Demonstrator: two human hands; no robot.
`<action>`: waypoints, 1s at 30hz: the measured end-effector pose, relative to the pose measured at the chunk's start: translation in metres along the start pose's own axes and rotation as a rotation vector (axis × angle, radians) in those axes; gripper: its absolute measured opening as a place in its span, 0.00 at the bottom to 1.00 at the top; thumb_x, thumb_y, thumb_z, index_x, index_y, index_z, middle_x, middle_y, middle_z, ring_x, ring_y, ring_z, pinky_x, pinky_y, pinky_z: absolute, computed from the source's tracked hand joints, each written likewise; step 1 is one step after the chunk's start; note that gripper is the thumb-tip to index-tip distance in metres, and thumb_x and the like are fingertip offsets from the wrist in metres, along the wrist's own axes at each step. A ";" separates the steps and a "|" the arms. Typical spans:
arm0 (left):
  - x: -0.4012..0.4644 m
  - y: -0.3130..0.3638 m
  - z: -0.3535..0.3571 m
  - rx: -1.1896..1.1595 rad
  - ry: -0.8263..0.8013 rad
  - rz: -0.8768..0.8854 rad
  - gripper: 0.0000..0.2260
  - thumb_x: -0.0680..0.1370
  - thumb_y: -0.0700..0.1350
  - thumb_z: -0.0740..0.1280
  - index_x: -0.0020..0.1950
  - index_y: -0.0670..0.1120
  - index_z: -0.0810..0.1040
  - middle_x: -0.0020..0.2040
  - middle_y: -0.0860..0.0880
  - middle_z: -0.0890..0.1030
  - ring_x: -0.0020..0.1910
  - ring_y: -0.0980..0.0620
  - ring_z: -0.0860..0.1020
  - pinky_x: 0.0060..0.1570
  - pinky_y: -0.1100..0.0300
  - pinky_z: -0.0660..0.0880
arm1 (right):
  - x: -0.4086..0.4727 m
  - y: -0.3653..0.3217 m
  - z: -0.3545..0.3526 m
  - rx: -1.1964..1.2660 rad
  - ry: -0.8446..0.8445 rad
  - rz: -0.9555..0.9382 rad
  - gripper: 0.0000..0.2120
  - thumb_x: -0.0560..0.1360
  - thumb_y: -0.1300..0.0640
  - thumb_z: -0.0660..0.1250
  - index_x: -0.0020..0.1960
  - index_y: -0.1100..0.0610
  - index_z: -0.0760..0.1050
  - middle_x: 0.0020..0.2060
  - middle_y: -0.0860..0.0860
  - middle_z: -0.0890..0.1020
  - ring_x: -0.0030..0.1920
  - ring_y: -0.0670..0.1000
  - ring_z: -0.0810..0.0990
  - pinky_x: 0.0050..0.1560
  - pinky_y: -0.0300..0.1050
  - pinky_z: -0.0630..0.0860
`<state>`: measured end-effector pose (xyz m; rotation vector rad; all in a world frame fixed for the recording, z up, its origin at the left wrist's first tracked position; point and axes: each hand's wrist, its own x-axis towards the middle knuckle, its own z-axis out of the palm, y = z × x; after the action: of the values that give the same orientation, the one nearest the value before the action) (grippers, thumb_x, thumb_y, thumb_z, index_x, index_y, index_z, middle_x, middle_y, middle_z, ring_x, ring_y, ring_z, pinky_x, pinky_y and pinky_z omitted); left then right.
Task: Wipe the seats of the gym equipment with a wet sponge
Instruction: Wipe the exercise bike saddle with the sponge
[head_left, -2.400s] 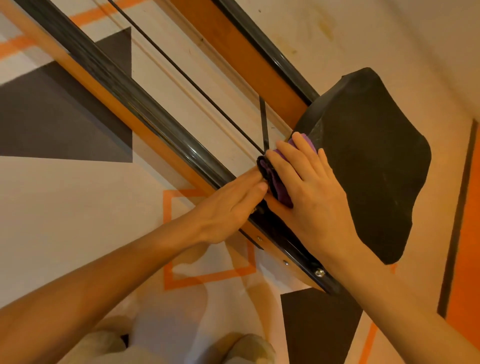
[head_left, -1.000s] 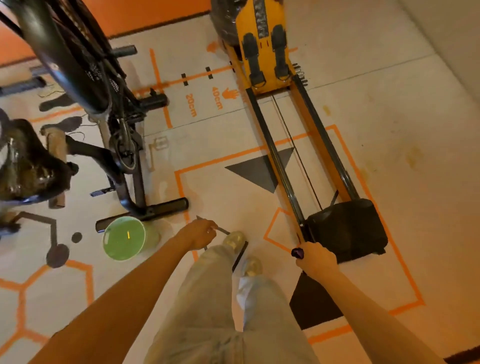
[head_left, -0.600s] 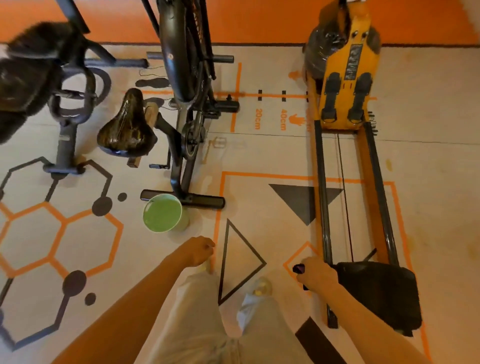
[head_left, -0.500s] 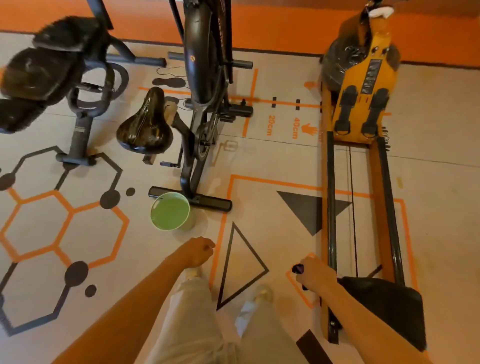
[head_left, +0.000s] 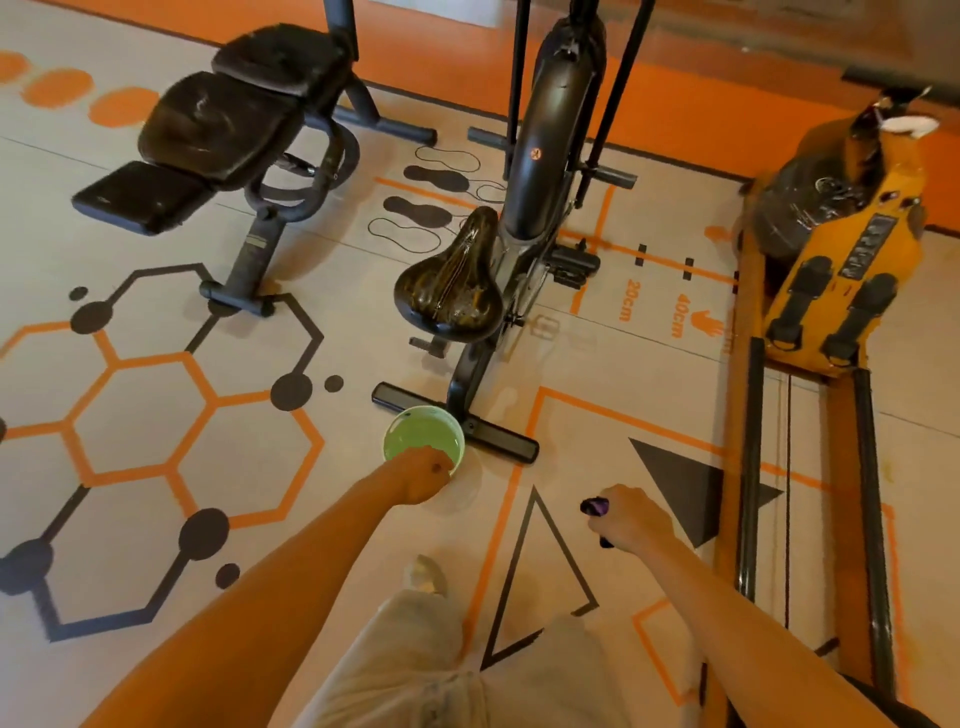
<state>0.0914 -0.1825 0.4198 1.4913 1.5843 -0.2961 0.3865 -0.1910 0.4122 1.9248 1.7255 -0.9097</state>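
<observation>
Head view: right hand (head_left: 631, 519) grips purple sponge (head_left: 594, 506); left hand (head_left: 423, 475) fisted, empty, over green bowl (head_left: 423, 434) rim.

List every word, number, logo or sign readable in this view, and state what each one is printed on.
"20cm": orange print on the pale patterned floor mat, beside a black tick mark.
"40cm": orange print on the same mat, with a small orange hand symbol next to it.
Round orange logo on the dark exercise bike frame: too small to read.
Black label panel on the yellow rowing machine body: text blurred, unreadable.
Plate on the black weight bench post: unreadable.
</observation>
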 end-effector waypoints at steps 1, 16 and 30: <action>0.003 -0.007 -0.014 -0.009 0.006 0.006 0.17 0.83 0.45 0.57 0.72 0.44 0.70 0.70 0.42 0.71 0.67 0.44 0.71 0.66 0.55 0.67 | 0.004 -0.017 -0.003 0.004 0.004 -0.001 0.09 0.75 0.51 0.66 0.51 0.54 0.75 0.45 0.51 0.80 0.45 0.53 0.80 0.41 0.43 0.75; 0.074 -0.056 -0.148 -0.047 0.112 0.053 0.17 0.83 0.47 0.57 0.70 0.47 0.73 0.70 0.45 0.73 0.68 0.44 0.72 0.68 0.53 0.67 | 0.093 -0.157 -0.091 0.072 0.032 -0.138 0.11 0.75 0.50 0.66 0.54 0.54 0.77 0.49 0.52 0.81 0.46 0.53 0.79 0.39 0.42 0.70; 0.138 -0.008 -0.219 -0.031 0.410 0.164 0.17 0.81 0.43 0.58 0.71 0.48 0.72 0.73 0.47 0.68 0.67 0.45 0.72 0.65 0.49 0.71 | 0.178 -0.210 -0.149 0.550 0.392 -0.293 0.15 0.80 0.51 0.62 0.66 0.52 0.73 0.58 0.52 0.80 0.58 0.54 0.77 0.54 0.47 0.74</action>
<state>0.0078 0.0625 0.4375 1.7227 1.7547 0.1380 0.2156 0.0708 0.4211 2.3563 2.1993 -1.2872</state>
